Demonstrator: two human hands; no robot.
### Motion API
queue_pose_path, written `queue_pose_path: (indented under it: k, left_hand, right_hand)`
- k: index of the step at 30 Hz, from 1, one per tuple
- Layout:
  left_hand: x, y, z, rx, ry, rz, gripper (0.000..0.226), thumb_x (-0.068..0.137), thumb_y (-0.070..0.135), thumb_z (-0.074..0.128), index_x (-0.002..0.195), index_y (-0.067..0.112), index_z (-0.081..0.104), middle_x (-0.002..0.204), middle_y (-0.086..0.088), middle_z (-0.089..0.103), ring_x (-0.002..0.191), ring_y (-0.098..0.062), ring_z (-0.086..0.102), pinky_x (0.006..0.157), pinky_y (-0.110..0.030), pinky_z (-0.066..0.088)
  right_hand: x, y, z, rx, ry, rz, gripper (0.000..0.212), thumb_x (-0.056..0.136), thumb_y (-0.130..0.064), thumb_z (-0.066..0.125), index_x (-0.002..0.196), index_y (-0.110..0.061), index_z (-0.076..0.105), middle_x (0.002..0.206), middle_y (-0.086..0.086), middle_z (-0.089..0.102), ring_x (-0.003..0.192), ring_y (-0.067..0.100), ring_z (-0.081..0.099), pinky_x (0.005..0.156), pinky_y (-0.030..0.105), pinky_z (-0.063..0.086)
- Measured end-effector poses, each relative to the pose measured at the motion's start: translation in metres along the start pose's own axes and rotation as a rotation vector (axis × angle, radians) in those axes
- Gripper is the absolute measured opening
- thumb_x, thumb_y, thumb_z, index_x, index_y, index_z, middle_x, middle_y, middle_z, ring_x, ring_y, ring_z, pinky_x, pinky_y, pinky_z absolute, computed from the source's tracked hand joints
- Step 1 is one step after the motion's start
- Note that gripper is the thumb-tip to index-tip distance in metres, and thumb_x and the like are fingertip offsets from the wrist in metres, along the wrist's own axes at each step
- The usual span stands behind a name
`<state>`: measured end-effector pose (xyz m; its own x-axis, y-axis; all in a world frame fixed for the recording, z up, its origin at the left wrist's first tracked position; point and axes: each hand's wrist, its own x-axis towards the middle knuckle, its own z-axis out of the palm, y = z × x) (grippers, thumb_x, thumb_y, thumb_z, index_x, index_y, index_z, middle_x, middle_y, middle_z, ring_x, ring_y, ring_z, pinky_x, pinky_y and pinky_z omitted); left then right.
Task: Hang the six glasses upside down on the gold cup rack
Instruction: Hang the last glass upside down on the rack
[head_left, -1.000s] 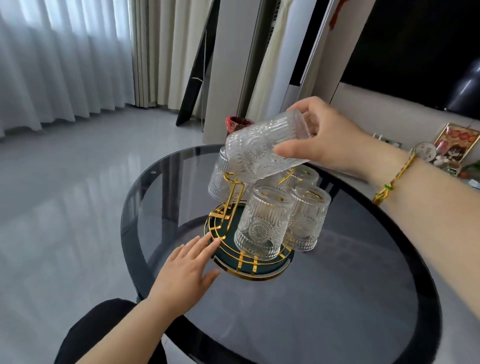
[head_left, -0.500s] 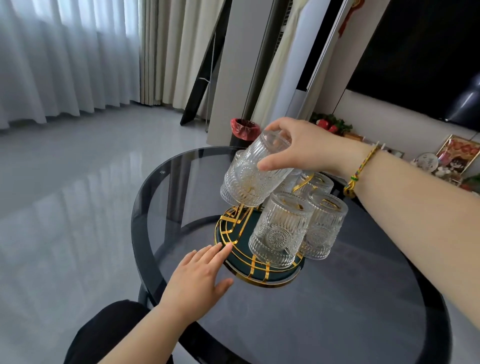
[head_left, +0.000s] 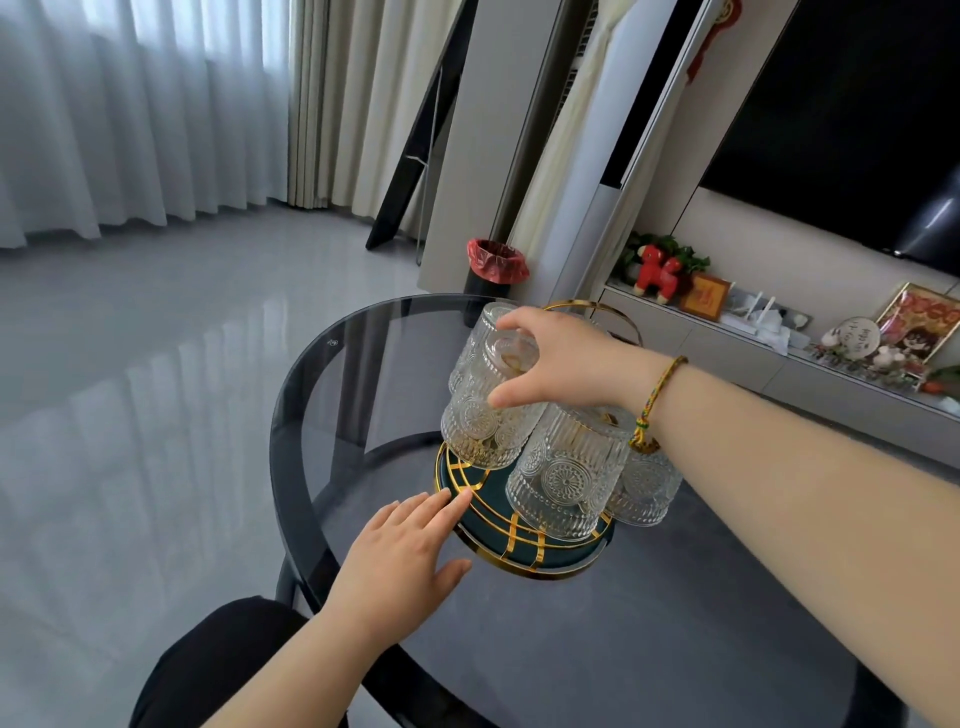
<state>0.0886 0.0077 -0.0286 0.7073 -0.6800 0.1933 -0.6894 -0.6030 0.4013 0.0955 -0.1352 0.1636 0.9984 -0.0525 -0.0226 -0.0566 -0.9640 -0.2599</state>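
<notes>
The gold cup rack (head_left: 519, 540) with a dark green round base stands on a round dark glass table (head_left: 363, 364). Several embossed clear glasses hang upside down on it. My right hand (head_left: 550, 358) grips the bottom of one inverted glass (head_left: 483, 415) at the rack's left side, its rim just above the base. Another hung glass (head_left: 566, 478) is at the front, and one more (head_left: 644, 488) shows at the right under my wrist. My left hand (head_left: 410, 545) lies flat on the table with fingertips touching the base's rim. The rack's gold ring handle (head_left: 597, 312) shows behind my right hand.
A bin with a red liner (head_left: 493, 265) stands on the floor beyond the table. A low shelf (head_left: 779, 338) with a red toy and framed pictures runs along the right wall under a dark screen. Curtains hang at the left.
My right hand has turned the glass from tilted to upside down and lowered it onto the rack's left side. My left hand has stayed against the base.
</notes>
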Motion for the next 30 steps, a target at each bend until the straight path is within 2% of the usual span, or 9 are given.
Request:
queue_pose_path:
  k: [7, 16, 21, 30]
  left_hand:
    - [0.0, 0.002, -0.002, 0.001, -0.009, 0.002, 0.063, 0.09, 0.049, 0.036, 0.139, 0.037, -0.002, 0.153, 0.01, 0.014, 0.14, -0.012, 0.014, 0.116, -0.031, 0.011]
    - [-0.001, 0.004, -0.005, -0.001, -0.029, -0.003, 0.063, 0.09, 0.048, 0.037, 0.139, 0.037, -0.002, 0.154, 0.009, 0.014, 0.14, -0.012, 0.014, 0.116, -0.031, 0.01]
    - [-0.001, 0.004, -0.005, 0.018, -0.057, -0.009, 0.066, 0.089, 0.049, 0.038, 0.139, 0.037, -0.005, 0.154, 0.008, 0.012, 0.14, -0.013, 0.013, 0.116, -0.032, 0.01]
    - [0.011, 0.007, -0.001, 0.054, -0.103, -0.037, 0.071, 0.088, 0.052, 0.039, 0.138, 0.038, -0.008, 0.155, 0.008, 0.007, 0.141, -0.015, 0.011, 0.116, -0.037, 0.007]
  right_hand:
    - [-0.001, 0.002, 0.009, 0.02, -0.001, 0.009, 0.077, 0.065, -0.036, 0.071, 0.13, -0.019, 0.032, 0.14, 0.005, 0.038, 0.124, 0.022, 0.038, 0.086, 0.026, 0.031]
    - [-0.006, 0.0, 0.01, -0.06, 0.04, -0.005, 0.076, 0.069, -0.043, 0.066, 0.132, -0.018, 0.033, 0.142, 0.006, 0.037, 0.127, 0.023, 0.037, 0.098, 0.035, 0.034]
    - [-0.009, 0.003, 0.011, -0.061, 0.1, -0.024, 0.067, 0.07, -0.042, 0.066, 0.127, -0.018, 0.04, 0.139, 0.005, 0.039, 0.123, 0.023, 0.04, 0.097, 0.036, 0.035]
    - [0.001, 0.017, 0.009, -0.028, 0.102, -0.021, 0.066, 0.071, -0.042, 0.065, 0.127, -0.018, 0.041, 0.138, 0.005, 0.038, 0.122, 0.023, 0.04, 0.093, 0.033, 0.035]
